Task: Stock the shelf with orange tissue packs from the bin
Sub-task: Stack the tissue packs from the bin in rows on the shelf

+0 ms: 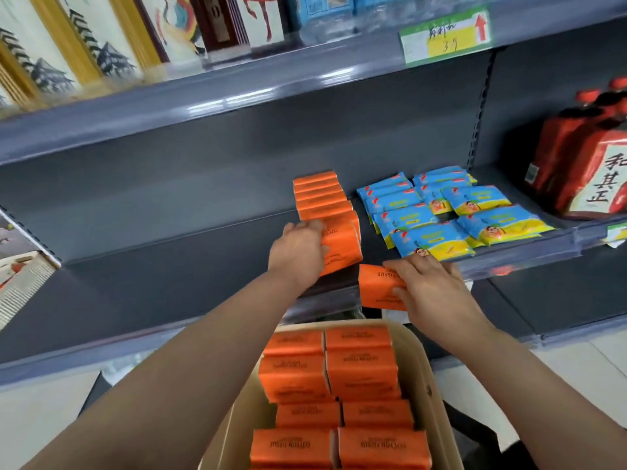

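Orange tissue packs point(339, 395), printed "COTTON TISSUE", are stacked in the beige bin point(419, 368) below the shelf point(169, 266). A row of packs point(320, 198) is stood on the shelf, just beside blue-and-yellow packets point(441, 215). The front pack point(342, 249) is gripped by the left hand point(300, 247), fingers curled over it. A single pack point(376, 286), lettered "TISSUE", is pinched by the right hand point(431, 283) at the shelf edge. Red bottles point(583, 171) are marked "和其正"; a price tag point(444, 35) above reads "39".
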Motion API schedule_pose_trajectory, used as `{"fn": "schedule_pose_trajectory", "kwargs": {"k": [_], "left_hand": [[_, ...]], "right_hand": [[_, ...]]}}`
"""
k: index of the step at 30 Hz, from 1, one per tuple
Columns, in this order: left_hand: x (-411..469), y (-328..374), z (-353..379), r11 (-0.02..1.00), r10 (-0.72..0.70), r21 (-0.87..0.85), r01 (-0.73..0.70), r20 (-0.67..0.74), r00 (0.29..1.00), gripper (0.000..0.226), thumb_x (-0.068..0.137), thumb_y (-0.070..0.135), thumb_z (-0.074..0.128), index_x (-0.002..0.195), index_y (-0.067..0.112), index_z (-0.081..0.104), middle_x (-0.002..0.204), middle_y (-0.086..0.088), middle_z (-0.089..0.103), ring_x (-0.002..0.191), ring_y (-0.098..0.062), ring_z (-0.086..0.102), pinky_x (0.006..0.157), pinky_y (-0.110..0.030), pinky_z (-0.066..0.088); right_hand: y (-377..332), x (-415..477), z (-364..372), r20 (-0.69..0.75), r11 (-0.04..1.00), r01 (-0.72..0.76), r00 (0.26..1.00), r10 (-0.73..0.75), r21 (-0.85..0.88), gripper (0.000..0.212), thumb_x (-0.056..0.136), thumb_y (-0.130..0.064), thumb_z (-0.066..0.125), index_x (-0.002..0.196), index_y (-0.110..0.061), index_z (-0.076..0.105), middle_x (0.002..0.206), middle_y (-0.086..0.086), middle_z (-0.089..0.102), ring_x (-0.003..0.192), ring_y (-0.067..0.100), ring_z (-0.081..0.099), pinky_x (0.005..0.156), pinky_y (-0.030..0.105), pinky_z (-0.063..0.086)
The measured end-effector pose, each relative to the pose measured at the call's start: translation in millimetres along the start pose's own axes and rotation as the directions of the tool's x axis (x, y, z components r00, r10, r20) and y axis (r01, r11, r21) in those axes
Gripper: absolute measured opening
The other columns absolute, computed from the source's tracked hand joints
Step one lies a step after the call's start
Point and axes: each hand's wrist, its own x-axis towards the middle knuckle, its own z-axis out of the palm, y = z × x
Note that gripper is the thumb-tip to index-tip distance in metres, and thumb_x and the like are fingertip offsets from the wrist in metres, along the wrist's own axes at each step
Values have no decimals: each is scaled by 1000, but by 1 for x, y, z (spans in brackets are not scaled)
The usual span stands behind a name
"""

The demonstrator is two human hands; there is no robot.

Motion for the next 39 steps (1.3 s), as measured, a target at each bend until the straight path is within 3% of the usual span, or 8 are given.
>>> {"fn": "schedule_pose_trajectory", "kwargs": {"k": [4,9,15,19,25,31,39], "left_hand": [[23,3,16,1000,10,20,-11,32,999,39,93,25,56,131,19,47,128,-5,54,120,-26,42,92,-44,47],[32,0,32,1000,20,-11,-20,10,1000,37,93,25,55,129,19,50,129,-6,47,119,-26,39,91,-45,47],[23,-2,30,993,-24,-115,13,-93,995,47,90,26,61,133,15,46,130,-6,42,120,-24,36,93,-41,47],[-1,-19,17,988,-53,-154,29,-154,987,40,93,17,55,132,13,46,130,-5,43,119,-23,37,88,-38,48],[-46,-48,3,992,-25,-122,18,-54,998,37,94,11,50,131,17,48,138,-1,38,125,-18,35,90,-34,47],[-66,-58,-6,994,33,-106,-39,-54,998,38,94,10,50,132,16,49,144,0,33,128,-18,33,89,-27,44],[-76,-66,-6,990,138,38,-139,35,990,42,90,7,53,130,20,50,142,2,37,123,-19,38,87,-33,49]], "right_hand": [[5,10,3,21,999,19,1000,-19,28,44,94,-29,52,137,-31,41,133,-6,48,125,20,41,96,38,31],[7,14,4,25,997,-1,1000,-1,79,45,93,-28,53,136,-31,42,132,-6,49,125,20,41,96,37,31],[0,14,10,25,993,36,999,-39,109,45,93,-27,53,137,-31,42,130,-7,51,121,18,43,96,35,31],[-8,15,6,22,993,53,998,-56,108,45,94,-27,53,137,-31,42,131,-8,50,122,16,42,98,34,29],[-21,40,5,-12,984,98,995,-97,151,43,89,-17,59,132,-20,52,126,3,55,117,27,48,96,40,35],[-42,81,18,3,973,154,988,-157,173,44,90,-15,59,133,-18,51,127,5,52,116,28,46,97,46,41],[-44,95,30,91,979,203,975,-201,-18,43,94,-20,52,136,-24,46,131,1,45,123,23,37,99,44,33]]}}
